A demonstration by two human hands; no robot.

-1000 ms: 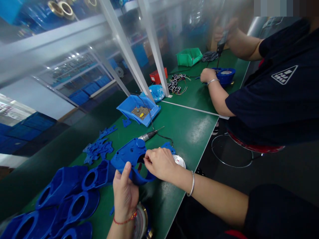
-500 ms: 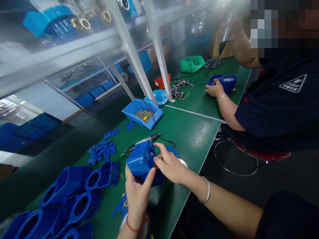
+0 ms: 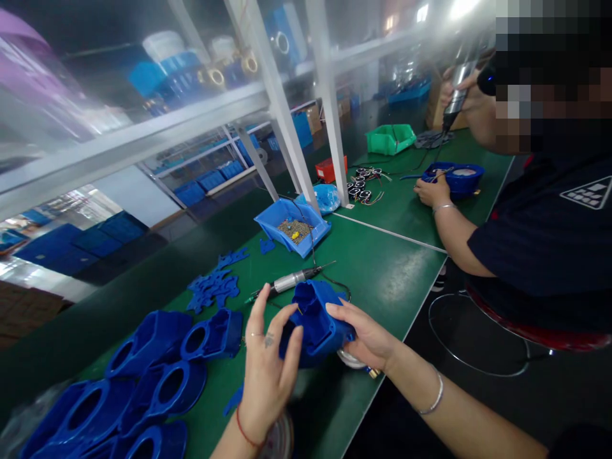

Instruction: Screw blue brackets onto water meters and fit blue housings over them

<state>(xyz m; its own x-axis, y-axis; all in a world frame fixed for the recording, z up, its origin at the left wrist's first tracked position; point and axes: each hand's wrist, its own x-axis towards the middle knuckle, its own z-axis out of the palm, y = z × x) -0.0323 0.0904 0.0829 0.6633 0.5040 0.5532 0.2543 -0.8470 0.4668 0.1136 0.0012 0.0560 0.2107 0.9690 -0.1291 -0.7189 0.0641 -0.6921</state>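
Head view first: what do the hands have?

— Both grasp one blue plastic housing just above the green table. Right hand cups its underside and side; left hand touches the near face, fingers spread rather than clenched.

— How to do it well?

— I'd judge: let the right hand carry the weight and turn it slowly, opening upward.

— Around the housing?

— Electric screwdriver just behind it, blue screw bin farther back, more housings stacked to its left. Shelving behind a clear partition; a co-worker works well off to its right.
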